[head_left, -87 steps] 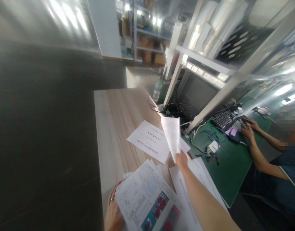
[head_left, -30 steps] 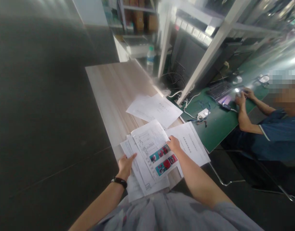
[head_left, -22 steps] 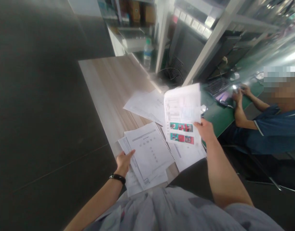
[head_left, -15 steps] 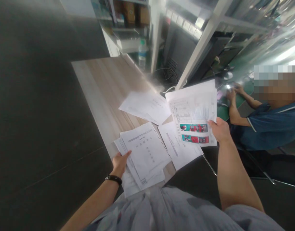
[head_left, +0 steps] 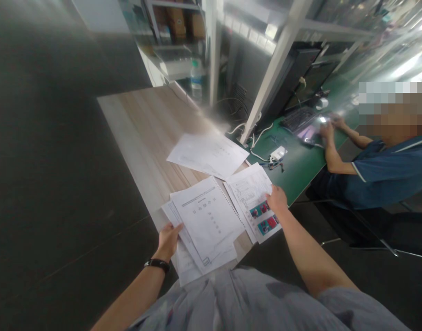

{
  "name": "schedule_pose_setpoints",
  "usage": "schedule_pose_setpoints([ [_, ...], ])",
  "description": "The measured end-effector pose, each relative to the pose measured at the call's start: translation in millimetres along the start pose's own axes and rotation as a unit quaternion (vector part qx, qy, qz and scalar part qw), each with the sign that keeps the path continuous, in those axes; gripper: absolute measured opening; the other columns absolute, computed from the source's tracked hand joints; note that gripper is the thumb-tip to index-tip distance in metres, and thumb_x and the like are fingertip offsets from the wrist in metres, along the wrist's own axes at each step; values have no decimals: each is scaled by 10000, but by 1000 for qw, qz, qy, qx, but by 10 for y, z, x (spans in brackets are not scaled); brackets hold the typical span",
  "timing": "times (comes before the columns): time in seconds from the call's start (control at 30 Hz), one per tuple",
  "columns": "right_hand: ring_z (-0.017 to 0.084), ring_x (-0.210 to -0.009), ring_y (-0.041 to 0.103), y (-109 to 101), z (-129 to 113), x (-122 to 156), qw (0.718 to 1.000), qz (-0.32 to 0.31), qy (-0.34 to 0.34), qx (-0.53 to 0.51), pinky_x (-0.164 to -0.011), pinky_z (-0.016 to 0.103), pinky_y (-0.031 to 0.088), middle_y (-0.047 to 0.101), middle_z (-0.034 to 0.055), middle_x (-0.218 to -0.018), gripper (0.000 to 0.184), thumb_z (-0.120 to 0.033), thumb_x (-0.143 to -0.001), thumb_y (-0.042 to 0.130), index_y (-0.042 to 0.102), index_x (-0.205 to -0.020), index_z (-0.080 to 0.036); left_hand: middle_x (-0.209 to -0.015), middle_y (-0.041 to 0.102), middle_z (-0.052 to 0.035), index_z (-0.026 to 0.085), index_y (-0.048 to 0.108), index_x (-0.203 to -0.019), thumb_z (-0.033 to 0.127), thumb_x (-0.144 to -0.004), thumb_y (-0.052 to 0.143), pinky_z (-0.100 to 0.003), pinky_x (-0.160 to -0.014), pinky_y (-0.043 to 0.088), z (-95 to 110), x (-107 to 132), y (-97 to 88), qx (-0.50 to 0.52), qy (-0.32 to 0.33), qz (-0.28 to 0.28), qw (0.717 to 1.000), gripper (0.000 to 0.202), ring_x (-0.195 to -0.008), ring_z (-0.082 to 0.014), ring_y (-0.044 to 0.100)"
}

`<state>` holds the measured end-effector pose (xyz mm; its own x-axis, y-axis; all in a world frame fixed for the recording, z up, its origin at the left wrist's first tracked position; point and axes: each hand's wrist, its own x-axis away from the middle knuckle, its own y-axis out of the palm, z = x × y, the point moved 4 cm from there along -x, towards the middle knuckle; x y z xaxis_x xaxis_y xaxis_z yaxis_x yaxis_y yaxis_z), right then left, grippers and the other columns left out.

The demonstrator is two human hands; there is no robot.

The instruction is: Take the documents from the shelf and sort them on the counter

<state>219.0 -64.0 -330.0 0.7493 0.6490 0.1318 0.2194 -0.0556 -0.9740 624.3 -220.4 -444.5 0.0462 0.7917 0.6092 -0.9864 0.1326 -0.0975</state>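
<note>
My right hand (head_left: 277,200) is closed on the outer edge of a printed sheet (head_left: 246,188) with rows of red and green photos. That sheet lies low at the table's right side, over other paper. My left hand (head_left: 168,240) pinches the left edge of a small pile of papers (head_left: 187,239), thumb on top and the other fingers partly hidden. On this pile rests a white page with a punched right edge (head_left: 207,216), bearing a heading and short printed marks. Farther back, a loose white sheet (head_left: 207,154) lies on the wood-grain table (head_left: 142,124).
Behind the table stand a water bottle (head_left: 196,78) and a white shelf post (head_left: 269,73). To the right, a green bench (head_left: 297,168) carries a white adapter (head_left: 278,154), cables and a keyboard (head_left: 297,118). A co-worker in a blue shirt (head_left: 393,170) sits there holding a device.
My right hand has brought the photo sheet down and left, from raised above the bench onto the papers at the table's right side. My left hand stays at the pile's edge.
</note>
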Motion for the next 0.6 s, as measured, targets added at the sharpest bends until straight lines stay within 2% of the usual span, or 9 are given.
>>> schedule_pose_setpoints([
  [0.03,241,-1142,520,113,-151,82,1000,-9,-17,-5,-982,441,387,553,138,-1231,339,-280,-913,515,519,-1207,-108,-958,648,-54,115,605,-1010,323,-877,572,-329,-734,553,8,19,6,4,-1,-1,1000,249,-820,-141,632],
  [0.1,197,-1032,574,394,-488,259,997,-53,-59,-21,-924,388,428,624,84,-1103,258,-298,-910,519,584,-1106,-143,-954,647,-54,113,604,-1011,321,-875,575,-325,-726,554,19,51,29,9,-2,2,1000,250,-813,-140,633],
  [0.2,186,-956,589,788,-922,483,990,-99,-89,-38,-861,377,460,635,55,-1027,284,-383,-854,599,609,-1014,-149,-957,648,-59,112,600,-1031,326,-873,579,-326,-725,556,30,78,71,13,1,12,1000,267,-812,-142,634],
  [0.27,181,-904,596,934,-1090,552,990,-106,-77,-46,-816,371,474,630,57,-999,306,-408,-844,606,604,-988,-138,-963,648,-59,115,598,-1039,331,-872,578,-329,-728,555,37,79,82,9,2,19,1000,274,-816,-143,634],
  [0.33,158,-804,597,935,-1160,540,990,-106,-69,-59,-758,346,480,633,37,-897,276,-404,-845,603,608,-906,-135,-958,649,-56,116,600,-1032,338,-875,573,-328,-730,554,40,70,69,1,-1,27,1000,273,-812,-141,635],
  [0.37,147,-752,589,873,-1162,506,990,-102,-70,-69,-732,330,474,629,21,-828,255,-392,-847,599,607,-851,-138,-954,650,-55,116,601,-1026,341,-877,570,-328,-729,553,38,62,55,-3,-4,30,1000,272,-809,-140,635],
  [0.43,139,-691,565,623,-1103,389,989,-77,-79,-94,-703,303,446,614,5,-729,221,-356,-860,568,602,-783,-151,-951,649,-54,115,601,-1020,343,-879,565,-326,-729,551,29,43,22,-12,-9,33,999,270,-808,-139,633],
  [0.5,152,-684,549,243,-973,243,988,-29,-87,-125,-685,282,408,619,17,-704,203,-324,-876,504,609,-804,-165,-963,642,-56,117,598,-1025,339,-880,564,-328,-731,550,11,23,-6,-20,-12,30,999,268,-819,-142,629],
  [0.6,160,-692,527,-357,-727,62,979,44,-92,-174,-666,265,382,642,40,-752,271,-384,-872,449,610,-871,-165,-979,634,-56,120,593,-1037,333,-880,563,-330,-733,549,-19,-4,-26,-34,-11,18,999,266,-832,-146,623],
])
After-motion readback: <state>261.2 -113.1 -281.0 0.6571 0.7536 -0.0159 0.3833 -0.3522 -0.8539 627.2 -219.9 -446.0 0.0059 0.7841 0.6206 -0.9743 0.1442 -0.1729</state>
